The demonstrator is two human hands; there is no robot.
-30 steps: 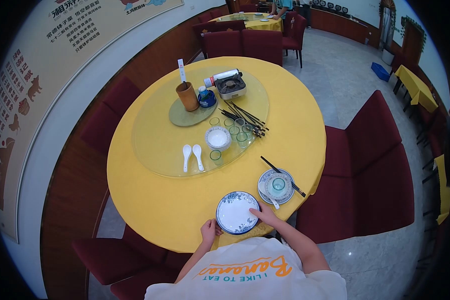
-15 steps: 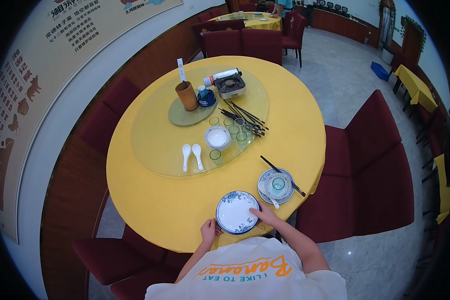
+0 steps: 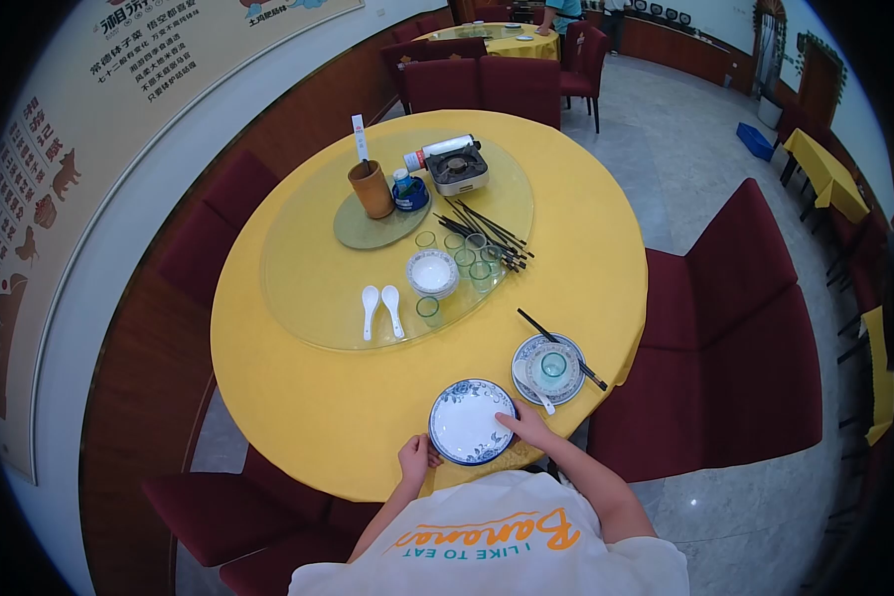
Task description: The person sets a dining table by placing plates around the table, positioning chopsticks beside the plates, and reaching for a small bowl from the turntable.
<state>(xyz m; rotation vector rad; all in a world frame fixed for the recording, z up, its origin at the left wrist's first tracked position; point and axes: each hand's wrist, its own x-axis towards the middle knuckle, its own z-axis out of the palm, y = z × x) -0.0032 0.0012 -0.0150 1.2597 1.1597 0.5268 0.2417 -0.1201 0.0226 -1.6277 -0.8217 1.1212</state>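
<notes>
- Our right hand (image 3: 528, 425) grips the blue-and-white plate (image 3: 472, 422) by its right rim, thumb on top, near the table (image 3: 308, 417) edge.
- Our left hand (image 3: 419, 459) curls at its left rim; whether it holds on, we cannot tell.
- Rightward, we see a bowl (image 3: 558, 388) on a saucer (image 3: 573, 396).
- Beyond, a glass turntable (image 3: 318, 288) bears two white spoons (image 3: 371, 313).

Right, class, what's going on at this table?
A person at a round table holds a blue-and-white plate in the right hand, thumb over its rim. The left hand is curled by the plate's left edge; whether it touches is unclear. To the plate's right, a saucer bears a bowl with a glass in it, plus a white spoon and black chopsticks. Two spoons, glasses and more chopsticks are on the turntable.
</notes>
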